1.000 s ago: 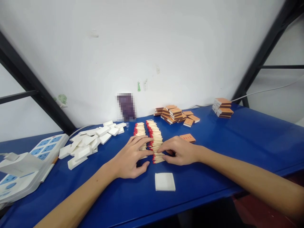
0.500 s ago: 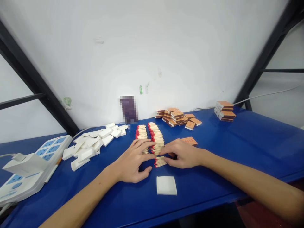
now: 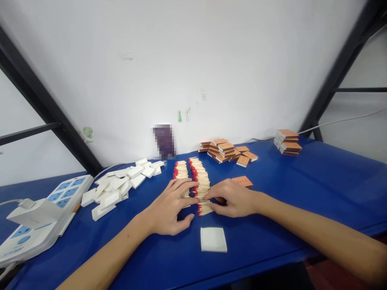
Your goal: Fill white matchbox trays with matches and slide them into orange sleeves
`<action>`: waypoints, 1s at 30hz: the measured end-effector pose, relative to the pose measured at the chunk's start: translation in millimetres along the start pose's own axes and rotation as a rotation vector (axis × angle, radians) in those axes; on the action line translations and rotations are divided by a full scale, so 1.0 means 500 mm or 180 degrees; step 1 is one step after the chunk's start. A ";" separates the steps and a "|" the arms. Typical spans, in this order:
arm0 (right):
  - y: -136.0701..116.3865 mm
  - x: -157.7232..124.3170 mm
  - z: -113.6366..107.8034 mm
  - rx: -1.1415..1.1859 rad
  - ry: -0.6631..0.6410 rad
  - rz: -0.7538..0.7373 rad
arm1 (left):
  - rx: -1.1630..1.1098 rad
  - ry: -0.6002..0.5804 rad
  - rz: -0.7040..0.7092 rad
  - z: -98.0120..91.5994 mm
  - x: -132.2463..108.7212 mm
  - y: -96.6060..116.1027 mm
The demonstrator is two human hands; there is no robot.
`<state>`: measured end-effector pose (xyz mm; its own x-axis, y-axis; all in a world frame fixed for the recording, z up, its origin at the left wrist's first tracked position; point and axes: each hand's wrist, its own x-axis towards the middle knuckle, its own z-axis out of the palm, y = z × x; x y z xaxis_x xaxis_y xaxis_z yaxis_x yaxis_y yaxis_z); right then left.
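Two rows of red-tipped matches (image 3: 198, 175) lie side by side on the blue table (image 3: 302, 189). At their near end a small bundle of matches (image 3: 204, 208) is parted from the right row. My right hand (image 3: 232, 198) pinches that bundle from the right with curled fingers. My left hand (image 3: 171, 206) lies flat with fingers stretched over the left row, its fingertips touching the bundle's red tips. A white inner matchbox tray (image 3: 213, 239) rests just in front of both hands.
A heap of white trays (image 3: 119, 186) lies at the left, a white and blue power strip (image 3: 39, 217) farther left. Orange matchbox sleeves (image 3: 227, 150) are piled behind, one sleeve (image 3: 242, 181) lies behind my right hand, another stack (image 3: 287, 141) stands far right.
The small bundle has been drawn slightly away from the right row. Both hands have stayed close together at the rows' near end.
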<state>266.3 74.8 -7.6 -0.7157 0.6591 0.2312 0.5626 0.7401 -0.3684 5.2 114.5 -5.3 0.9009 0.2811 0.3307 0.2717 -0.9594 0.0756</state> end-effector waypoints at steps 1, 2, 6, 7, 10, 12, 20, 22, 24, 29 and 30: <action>0.000 0.000 0.000 -0.0002 0.0002 0.0005 | -0.0003 0.0016 0.0009 0.000 0.000 0.000; 0.000 0.000 0.000 -0.0009 -0.0001 0.0008 | -0.0003 0.0031 0.0016 0.001 0.000 0.000; -0.001 0.001 0.000 -0.0004 -0.0014 -0.0026 | 0.0007 0.0049 -0.0010 0.001 0.000 -0.001; -0.001 0.001 -0.001 0.0004 -0.0004 -0.0025 | 0.0006 0.0040 -0.0020 0.001 0.000 -0.001; 0.000 0.002 -0.001 0.0025 0.0024 -0.0002 | -0.0019 0.0019 -0.0030 0.001 -0.001 0.000; 0.001 0.002 -0.001 0.0041 0.0027 0.0003 | -0.0042 0.0031 -0.0019 0.000 -0.001 0.000; 0.000 0.003 -0.001 0.0043 0.0018 -0.0012 | -0.0010 0.0022 -0.0033 0.002 -0.001 0.000; -0.001 0.003 -0.001 -0.0002 0.0042 -0.0015 | 0.0005 0.0019 -0.0045 0.003 -0.001 -0.001; -0.001 0.004 -0.001 -0.0045 0.0054 0.0009 | 0.0011 0.0010 -0.0047 0.004 -0.001 -0.002; 0.001 0.004 -0.002 -0.0049 0.0081 0.0005 | -0.0010 0.0028 -0.0046 0.004 -0.001 -0.002; 0.002 0.003 -0.001 -0.0043 0.0118 -0.0001 | -0.0016 0.0039 -0.0045 0.004 -0.001 -0.001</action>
<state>266.0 76.4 -6.9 -0.7002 0.6630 0.2647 0.5680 0.7420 -0.3561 5.2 115.0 -7.5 0.8928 0.2945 0.3410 0.2826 -0.9554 0.0851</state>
